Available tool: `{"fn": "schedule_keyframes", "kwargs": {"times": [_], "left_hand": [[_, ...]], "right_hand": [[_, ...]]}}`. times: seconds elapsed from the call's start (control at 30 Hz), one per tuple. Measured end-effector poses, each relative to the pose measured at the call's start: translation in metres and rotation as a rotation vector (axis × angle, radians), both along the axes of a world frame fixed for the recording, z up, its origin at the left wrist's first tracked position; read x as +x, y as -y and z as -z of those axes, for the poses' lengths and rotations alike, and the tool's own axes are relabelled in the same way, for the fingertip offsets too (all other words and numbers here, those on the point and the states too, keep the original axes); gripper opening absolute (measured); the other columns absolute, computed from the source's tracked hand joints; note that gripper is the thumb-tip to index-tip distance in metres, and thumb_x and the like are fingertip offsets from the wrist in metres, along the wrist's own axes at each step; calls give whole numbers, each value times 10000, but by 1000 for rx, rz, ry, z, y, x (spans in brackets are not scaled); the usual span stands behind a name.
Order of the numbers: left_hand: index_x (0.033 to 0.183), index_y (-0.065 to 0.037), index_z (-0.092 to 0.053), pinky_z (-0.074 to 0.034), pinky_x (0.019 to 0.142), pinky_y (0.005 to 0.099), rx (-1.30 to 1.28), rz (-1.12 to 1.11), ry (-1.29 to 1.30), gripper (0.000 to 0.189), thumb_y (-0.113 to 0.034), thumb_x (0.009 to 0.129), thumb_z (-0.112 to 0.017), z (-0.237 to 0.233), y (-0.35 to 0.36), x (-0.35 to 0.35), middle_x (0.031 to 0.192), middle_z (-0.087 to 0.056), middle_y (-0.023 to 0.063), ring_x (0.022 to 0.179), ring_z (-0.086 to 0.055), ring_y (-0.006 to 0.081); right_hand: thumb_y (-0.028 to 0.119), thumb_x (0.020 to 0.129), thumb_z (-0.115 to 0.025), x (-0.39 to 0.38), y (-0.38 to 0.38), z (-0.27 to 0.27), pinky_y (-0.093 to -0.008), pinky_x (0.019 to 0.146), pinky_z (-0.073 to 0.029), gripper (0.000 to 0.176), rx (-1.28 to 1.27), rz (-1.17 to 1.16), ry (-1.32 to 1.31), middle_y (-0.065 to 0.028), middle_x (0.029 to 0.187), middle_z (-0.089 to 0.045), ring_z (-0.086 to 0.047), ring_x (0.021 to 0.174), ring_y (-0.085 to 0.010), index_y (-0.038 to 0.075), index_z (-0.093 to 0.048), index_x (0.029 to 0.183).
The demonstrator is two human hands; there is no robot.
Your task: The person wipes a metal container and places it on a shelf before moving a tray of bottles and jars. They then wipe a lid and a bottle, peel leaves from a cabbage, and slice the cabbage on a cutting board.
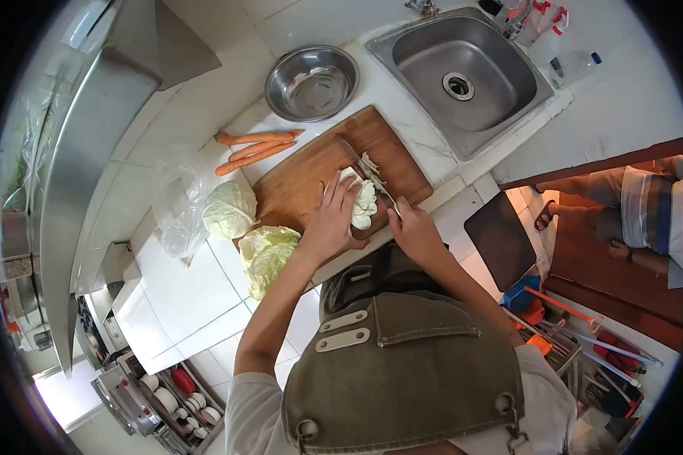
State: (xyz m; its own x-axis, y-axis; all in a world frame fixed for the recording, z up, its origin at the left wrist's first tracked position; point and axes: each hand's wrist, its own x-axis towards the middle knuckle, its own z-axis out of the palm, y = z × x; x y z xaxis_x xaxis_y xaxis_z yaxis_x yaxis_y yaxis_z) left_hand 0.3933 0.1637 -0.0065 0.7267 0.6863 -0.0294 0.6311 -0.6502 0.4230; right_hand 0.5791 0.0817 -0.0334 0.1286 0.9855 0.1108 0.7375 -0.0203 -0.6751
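My left hand (332, 220) presses on a piece of cabbage (363, 203) on the wooden cutting board (296, 186), its fingers bent over the top. My right hand (417, 231) is wrapped round the handle of a knife (353, 154), whose blade lies along the right side of that piece. Small cabbage scraps (372, 168) rest beside the blade. Left of the board sit a pale cabbage (230, 210) and, nearer me, loose green cabbage leaves (268, 258). Several carrots (254, 150) lie at the board's far left.
A steel bowl (312, 83) stands behind the board, and a steel sink (478, 68) is at the back right. A clear plastic bag (182, 212) lies to the left. Another person (622, 205) shows through a doorway at right, near cleaning tools (584, 337).
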Motion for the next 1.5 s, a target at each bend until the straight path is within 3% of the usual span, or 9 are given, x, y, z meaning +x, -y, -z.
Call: {"fn": "schedule_keyframes", "kwargs": {"times": [0.13,0.2,0.23,0.33,0.67,0.77,1.03,1.37,1.5], "left_hand": [[1338,-6,-411,-197,1123,581,-73,13,75,963,-402,575,-844,-13,-3,-4,1431,-343,139,1415,-197,329],[1228,-29,-534,-335,1067,520,196,-38,138,567,-227,743,-751,-13,-3,-4,1316,-466,135,1312,-379,347],[1228,-29,-534,-335,1067,520,195,-37,137,567,-227,743,-751,-10,-3,-5,1316,-466,135,1312,-379,347],[1007,-33,-641,-499,813,371,257,-156,247,183,-46,825,-624,3,-8,-3,1073,-593,89,946,-590,286],[1116,-56,-601,-467,905,331,239,-59,14,320,-80,796,-603,7,-18,-2,1157,-563,80,1036,-539,244],[1092,-65,-604,-497,808,355,335,-37,51,268,-91,825,-594,9,-20,-2,1043,-557,79,962,-546,263],[1201,-99,-558,-451,931,339,276,25,-208,410,-85,791,-551,7,-20,-1,1291,-504,45,1157,-483,218],[1185,-88,-559,-446,958,330,268,29,-70,392,-75,794,-534,12,-21,-3,1257,-527,47,1161,-497,237],[1163,-69,-562,-454,944,325,236,25,-57,376,-67,788,-535,5,-23,-1,1243,-531,57,1140,-509,248]], "right_hand": [[185,923,-543,-1,1,-7,-515,546,-451,188,-80,-4,2,-235,616,-561,-580,608,-440,10,-474,910],[216,937,-516,-2,2,-10,-529,547,-462,201,-132,-11,9,-237,619,-570,-586,604,-445,21,-470,938],[193,932,-536,-3,3,-11,-515,532,-451,194,-117,-8,22,-226,602,-562,-581,587,-435,9,-473,924],[176,931,-550,-4,3,-12,-500,515,-446,192,-113,-6,52,-213,586,-558,-578,565,-419,0,-475,916],[222,958,-479,-12,18,-50,-500,528,-484,187,-256,-25,150,-201,678,-609,-614,606,-407,36,-452,958],[222,966,-468,-10,21,-41,-508,541,-482,196,-244,-49,156,-201,674,-604,-604,599,-409,30,-429,985],[241,974,-438,-13,21,-55,-534,563,-482,223,-388,-56,166,-218,656,-594,-604,606,-426,19,-413,983],[219,953,-482,-20,4,-26,-522,542,-483,230,-347,-29,118,-220,600,-575,-606,590,-414,-6,-438,971],[215,950,-484,-16,3,-57,-514,537,-487,229,-305,-30,129,-223,598,-575,-607,586,-412,-12,-451,954]]}}
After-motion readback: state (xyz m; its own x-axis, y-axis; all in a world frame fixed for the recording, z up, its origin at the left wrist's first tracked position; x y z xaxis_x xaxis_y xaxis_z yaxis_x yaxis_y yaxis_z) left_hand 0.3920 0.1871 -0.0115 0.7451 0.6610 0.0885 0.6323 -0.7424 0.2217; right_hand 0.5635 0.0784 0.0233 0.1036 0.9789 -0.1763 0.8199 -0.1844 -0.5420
